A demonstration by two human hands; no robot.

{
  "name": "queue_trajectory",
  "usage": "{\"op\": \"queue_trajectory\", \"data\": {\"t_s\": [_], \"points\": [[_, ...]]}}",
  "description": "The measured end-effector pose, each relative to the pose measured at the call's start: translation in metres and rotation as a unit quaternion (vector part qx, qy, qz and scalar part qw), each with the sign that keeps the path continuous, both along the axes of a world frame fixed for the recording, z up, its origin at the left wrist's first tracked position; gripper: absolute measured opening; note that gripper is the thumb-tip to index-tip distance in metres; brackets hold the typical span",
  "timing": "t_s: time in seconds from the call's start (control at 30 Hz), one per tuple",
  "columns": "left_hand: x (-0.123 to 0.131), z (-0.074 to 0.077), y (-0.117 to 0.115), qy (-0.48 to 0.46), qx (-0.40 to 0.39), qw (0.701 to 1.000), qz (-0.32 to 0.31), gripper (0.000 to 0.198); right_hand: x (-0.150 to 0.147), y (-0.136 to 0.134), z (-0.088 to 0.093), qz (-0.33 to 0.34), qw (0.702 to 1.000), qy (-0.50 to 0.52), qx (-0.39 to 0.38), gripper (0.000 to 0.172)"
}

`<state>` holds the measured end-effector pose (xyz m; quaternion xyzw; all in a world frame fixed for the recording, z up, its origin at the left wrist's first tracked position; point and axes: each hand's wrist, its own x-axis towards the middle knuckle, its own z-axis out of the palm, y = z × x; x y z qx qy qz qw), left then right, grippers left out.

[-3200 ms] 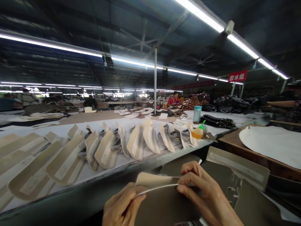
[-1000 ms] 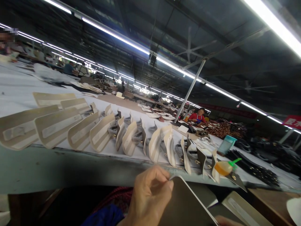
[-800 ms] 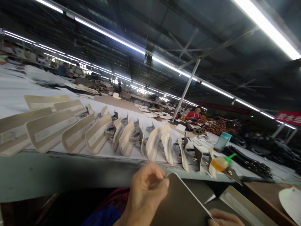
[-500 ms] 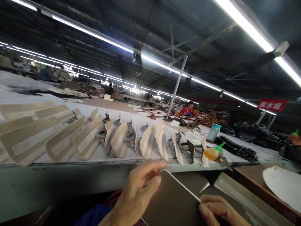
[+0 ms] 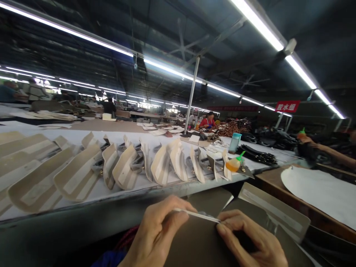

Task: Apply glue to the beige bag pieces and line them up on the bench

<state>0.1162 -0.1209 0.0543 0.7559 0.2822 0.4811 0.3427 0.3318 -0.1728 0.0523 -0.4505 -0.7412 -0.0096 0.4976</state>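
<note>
A dark brown-grey sheet (image 5: 191, 241), which looks like leather, hangs between my hands with its pale edge uppermost. My left hand (image 5: 160, 230) pinches that edge between thumb and fingers at its left end. At the right end, my right hand (image 5: 247, 237) grips the same edge, thumb against fingertips. Behind and to the right lie more dark pieces (image 5: 247, 207) and a beige-backed panel (image 5: 275, 209) with a pale strip along it. What lies under the sheet is hidden.
Several curved beige panels (image 5: 126, 167) stand along the white-covered table (image 5: 83, 207). A bottle of orange liquid with a green nozzle (image 5: 233, 164) and a teal-lidded cup (image 5: 235, 142) stand at its right. A white sheet (image 5: 322, 193) covers a brown box. A co-worker's arm (image 5: 333, 154) reaches in from the right.
My right hand has moved left and up along the sheet's edge, closer to my left hand. The view has turned right, and a co-worker's arm has come further into sight.
</note>
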Motion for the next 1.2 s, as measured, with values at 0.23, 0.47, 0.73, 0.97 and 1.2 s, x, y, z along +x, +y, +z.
{"op": "queue_trajectory", "data": {"t_s": [0.23,0.47,0.73,0.97,1.2], "points": [[-0.007,-0.003,-0.004,0.034,-0.054,0.998,0.014,0.022,-0.003,0.004,-0.008,0.006,1.0,-0.016,0.012,0.014],[-0.003,-0.003,0.001,0.342,0.046,0.937,0.049,0.026,-0.008,0.019,-0.022,-0.001,0.992,-0.118,0.042,0.013],[0.026,-0.011,0.008,0.385,0.084,0.917,0.058,0.031,-0.022,0.029,-0.035,-0.089,0.971,-0.178,0.129,0.024],[0.027,-0.022,0.01,0.324,0.072,0.94,0.084,0.028,-0.017,0.024,-0.017,-0.068,0.955,-0.247,0.146,0.02],[0.007,-0.022,0.018,0.329,0.068,0.928,0.16,0.031,0.014,0.008,-0.006,-0.045,0.951,-0.274,0.133,0.016]]}}
